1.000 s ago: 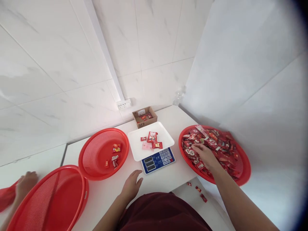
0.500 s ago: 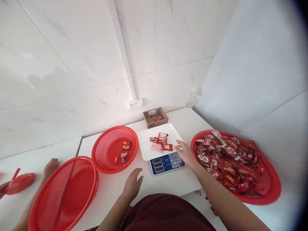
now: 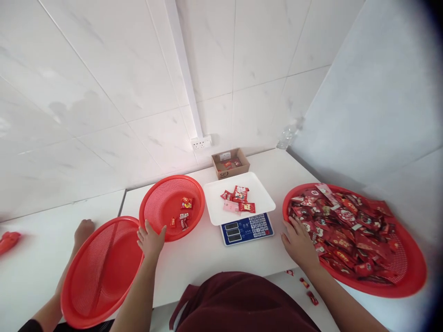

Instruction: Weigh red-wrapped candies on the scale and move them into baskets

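Small packets (image 3: 240, 192) are laid on the white tray (image 3: 216, 203) above the blue scale (image 3: 246, 230), and a dense heap of packets (image 3: 346, 244) is held in the full red basket (image 3: 411, 276). The step in hand is judged to be a pause at the baskets rather than a grasp of any packet. The left hand (image 3: 151, 240) is held open, fingers spread, at the near rim of the sparse red basket (image 3: 157, 207), beside the larger red basket (image 3: 121, 258); no packet is seen in it. The right hand (image 3: 299, 240) is laid palm down at the full basket's left rim, fingers partly bent; whether the rim is gripped cannot be told. The two hands are well apart.

For a packet to be taken from the heap, the right fingers would need to be lifted inward over the rim and pinched on one wrapper. If the sparse basket were to be shifted, a firm hold on its rim would be called for.

The tray is overhung slightly at the scale, so its corner could be knocked by a low pass. More room is offered along the bench (image 3: 194, 267) in front of the scale, though its near edge is close to the body. Behind the tray, reach is limited by the cardboard box (image 3: 232, 173). Another person's hand (image 3: 83, 230) is seen beyond the larger basket. Loose packets (image 3: 312, 298) are seen below the bench edge.
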`<state>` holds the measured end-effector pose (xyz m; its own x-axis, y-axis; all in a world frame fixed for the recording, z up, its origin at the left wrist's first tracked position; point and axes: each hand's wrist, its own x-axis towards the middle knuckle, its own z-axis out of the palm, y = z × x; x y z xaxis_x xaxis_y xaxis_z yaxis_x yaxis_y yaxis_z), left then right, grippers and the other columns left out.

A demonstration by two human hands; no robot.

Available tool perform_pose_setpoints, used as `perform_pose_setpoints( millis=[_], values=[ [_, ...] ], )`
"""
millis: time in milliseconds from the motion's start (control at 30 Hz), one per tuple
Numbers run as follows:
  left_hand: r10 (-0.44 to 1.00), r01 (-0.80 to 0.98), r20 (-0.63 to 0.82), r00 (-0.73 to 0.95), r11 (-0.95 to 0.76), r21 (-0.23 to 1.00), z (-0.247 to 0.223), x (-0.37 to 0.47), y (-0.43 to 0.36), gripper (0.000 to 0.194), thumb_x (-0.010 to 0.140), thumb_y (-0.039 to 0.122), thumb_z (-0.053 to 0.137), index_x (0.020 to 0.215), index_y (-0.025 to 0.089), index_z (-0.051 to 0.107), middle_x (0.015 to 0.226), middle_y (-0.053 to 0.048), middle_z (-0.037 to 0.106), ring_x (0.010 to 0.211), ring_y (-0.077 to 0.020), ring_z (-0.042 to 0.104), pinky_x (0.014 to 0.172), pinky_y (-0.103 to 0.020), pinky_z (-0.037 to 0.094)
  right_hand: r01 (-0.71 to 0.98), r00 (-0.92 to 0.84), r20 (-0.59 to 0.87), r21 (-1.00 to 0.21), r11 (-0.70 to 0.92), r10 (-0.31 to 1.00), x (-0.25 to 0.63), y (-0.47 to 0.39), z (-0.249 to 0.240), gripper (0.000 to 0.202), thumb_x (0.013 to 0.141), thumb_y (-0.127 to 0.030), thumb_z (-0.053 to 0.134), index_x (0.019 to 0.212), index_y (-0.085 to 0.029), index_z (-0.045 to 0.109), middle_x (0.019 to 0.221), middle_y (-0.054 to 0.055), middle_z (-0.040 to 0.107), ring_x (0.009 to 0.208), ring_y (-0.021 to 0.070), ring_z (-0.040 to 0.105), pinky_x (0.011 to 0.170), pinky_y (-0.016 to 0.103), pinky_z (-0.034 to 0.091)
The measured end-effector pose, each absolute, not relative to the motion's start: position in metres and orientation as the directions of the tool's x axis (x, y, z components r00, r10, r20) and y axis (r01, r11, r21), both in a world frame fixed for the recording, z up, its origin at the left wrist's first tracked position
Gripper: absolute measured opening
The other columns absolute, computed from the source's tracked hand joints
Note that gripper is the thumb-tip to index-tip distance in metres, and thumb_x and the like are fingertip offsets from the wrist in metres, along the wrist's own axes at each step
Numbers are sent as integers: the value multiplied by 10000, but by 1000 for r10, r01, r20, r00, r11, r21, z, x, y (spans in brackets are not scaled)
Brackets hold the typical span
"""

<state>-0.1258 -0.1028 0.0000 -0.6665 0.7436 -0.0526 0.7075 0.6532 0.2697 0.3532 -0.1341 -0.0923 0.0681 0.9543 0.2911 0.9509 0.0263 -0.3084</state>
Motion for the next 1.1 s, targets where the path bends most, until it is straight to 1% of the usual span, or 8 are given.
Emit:
perform_pose_setpoints(
  millis=[200,333,467,533,600,767,1000,1100],
  values=[
    [641,605,-247,-727,768,211,-3,-157,-85,963,715,430,579,1452,130,38,1281,-280,474,1110,-427,527,825,-557,456,968,50,298,-249,27,953,356,-134,-94,401,835,-265,349,1165,-131,533,1313,176,468,1295,294,346,1052,459,330],
    [717,693,-227,-659,696,187,9,-185,-80,896,747,286,512,1452,151,-25,1201,-224,557,1001,-360,608,720,-447,507,968,41,345,-247,49,938,357,-134,-99,388,831,-247,358,1162,-150,536,1283,159,493,1263,287,387,1032,468,356],
    [786,800,-243,-569,597,59,19,-215,-77,873,759,185,452,1447,156,-84,950,-127,672,833,-288,660,674,-381,496,969,19,414,-232,85,910,358,-132,-103,380,832,-258,365,1142,-136,547,1249,169,514,1231,293,416,1010,474,378],
    [817,846,-257,-516,533,-4,21,-227,-76,845,775,171,429,1448,152,-82,949,-118,677,815,-269,661,677,-361,489,971,17,422,-222,86,907,359,-131,-105,377,833,-257,359,1136,-141,549,1245,168,517,1220,290,426,997,471,390],
    [849,889,-277,-450,456,-47,22,-237,-75,809,780,149,420,1453,148,-28,1068,-132,654,885,-254,653,721,-347,488,973,12,413,-214,84,911,359,-131,-106,377,834,-254,357,1134,-133,550,1246,170,515,1209,289,436,991,464,395],
    [889,953,-344,-303,290,-90,28,-251,-61,654,730,54,434,1371,133,328,1266,-123,571,1124,-237,559,904,-333,437,975,22,401,-209,68,916,359,-131,-105,371,832,-258,361,1134,-151,547,1250,156,515,1190,284,455,976,464,405],
    [906,984,-388,-170,138,-111,35,-255,-41,648,732,33,417,1365,171,378,1345,-102,514,1218,-228,488,983,-355,386,972,0,410,-213,96,912,361,-130,-106,369,820,-261,370,1118,-146,555,1223,165,529,1179,290,460,966,467,410],
    [902,991,-418,-108,65,-116,35,-253,-47,607,732,28,419,1300,236,472,1287,-63,569,1193,-229,509,974,-369,391,975,-13,419,-196,105,908,362,-130,-106,362,819,-260,366,1096,-134,561,1209,176,531,1160,295,472,955,463,420]
  ],
)
